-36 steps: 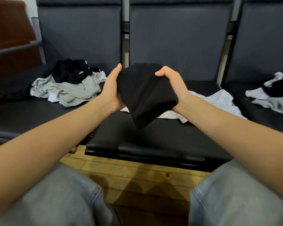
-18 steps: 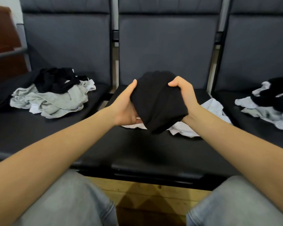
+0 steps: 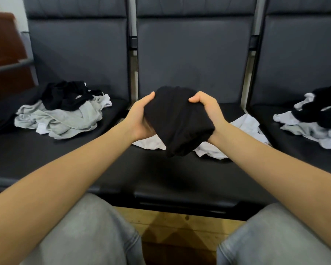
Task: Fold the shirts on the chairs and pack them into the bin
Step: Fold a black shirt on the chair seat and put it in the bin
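Left hand (image 3: 141, 121) cups the near-left side of the black shirt (image 3: 177, 121), palm turned inward, thumb up along the bundle's upper edge, fingers hidden beneath it, so how tightly they curl cannot be told, though the cloth sits seated in the palm. Between the two hands the shirt is bunched into a compact folded wad, held clear above the middle seat (image 3: 180, 175); its long axis runs from the top between the thumbs down and toward the person, with a loose end hanging below the right wrist. Right hand (image 3: 208, 111) clamps the far-right side, thumb pressed on top and fingers curled over the cloth.

Both hands sit about level and equally close to the bundle, so either could carry it. No bin shows anywhere in view, so the direction of the coming carry cannot be judged.

Under the hands lies a white shirt (image 3: 245, 125). Left of the left hand sits a grey-and-black pile (image 3: 65, 115); right of the right hand, another pile (image 3: 313, 121).
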